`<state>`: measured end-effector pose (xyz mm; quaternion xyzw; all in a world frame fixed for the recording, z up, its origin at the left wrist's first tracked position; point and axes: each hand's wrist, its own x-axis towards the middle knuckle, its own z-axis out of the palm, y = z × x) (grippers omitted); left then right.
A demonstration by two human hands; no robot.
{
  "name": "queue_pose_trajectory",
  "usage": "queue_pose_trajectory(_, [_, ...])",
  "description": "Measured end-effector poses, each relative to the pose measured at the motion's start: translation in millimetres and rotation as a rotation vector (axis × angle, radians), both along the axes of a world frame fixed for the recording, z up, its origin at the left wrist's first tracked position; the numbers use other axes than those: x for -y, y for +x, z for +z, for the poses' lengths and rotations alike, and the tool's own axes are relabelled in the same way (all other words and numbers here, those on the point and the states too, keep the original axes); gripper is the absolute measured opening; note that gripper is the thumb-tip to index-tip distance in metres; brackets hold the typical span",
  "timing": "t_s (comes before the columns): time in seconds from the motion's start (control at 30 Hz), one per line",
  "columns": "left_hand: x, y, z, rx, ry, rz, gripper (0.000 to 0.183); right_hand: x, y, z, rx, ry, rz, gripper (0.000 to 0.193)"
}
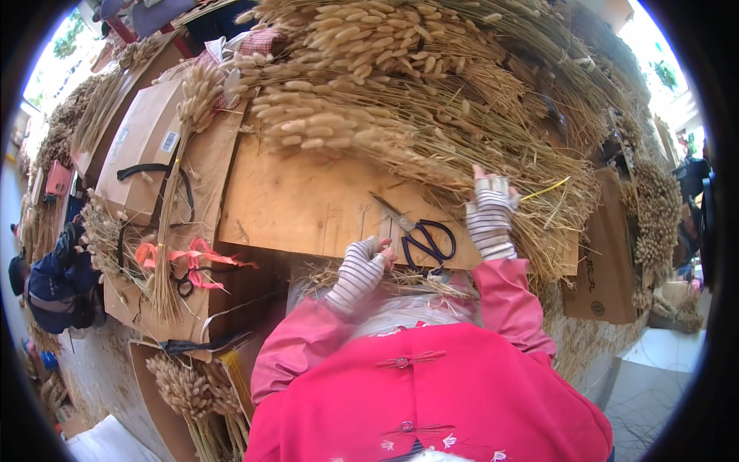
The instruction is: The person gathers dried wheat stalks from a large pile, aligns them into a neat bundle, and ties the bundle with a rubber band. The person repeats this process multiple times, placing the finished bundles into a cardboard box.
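The fingers of the left hand (356,276) curl inward, just left of the scissors (406,224); I can't tell whether they pinch anything. Right of the scissors, the fingers of the right hand (493,214) are at the stems of the dried grass (431,115), their grip unclear to me. That grass heaps up beyond the scissors. Beneath them is the wooden desk (308,208); well to their left, I see pink ribbon (202,258) and a cardboard box (142,146).
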<state>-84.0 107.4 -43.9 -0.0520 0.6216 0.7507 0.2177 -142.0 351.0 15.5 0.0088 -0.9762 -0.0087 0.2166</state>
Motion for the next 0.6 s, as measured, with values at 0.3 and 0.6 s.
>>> queue_pose_trajectory(0.3, [-0.5, -4.4, 3.5, -0.066, -0.037, -0.063, 0.038, -19.9, -3.4, 40.7, -0.246, -0.154, -0.143, 0.045])
queue_pose_trajectory(0.6, [1.8, -6.6, 19.8, -0.134, -0.237, -0.134, 0.041, -31.6, 4.1, 45.7, -0.266, -0.031, -0.072, 0.052])
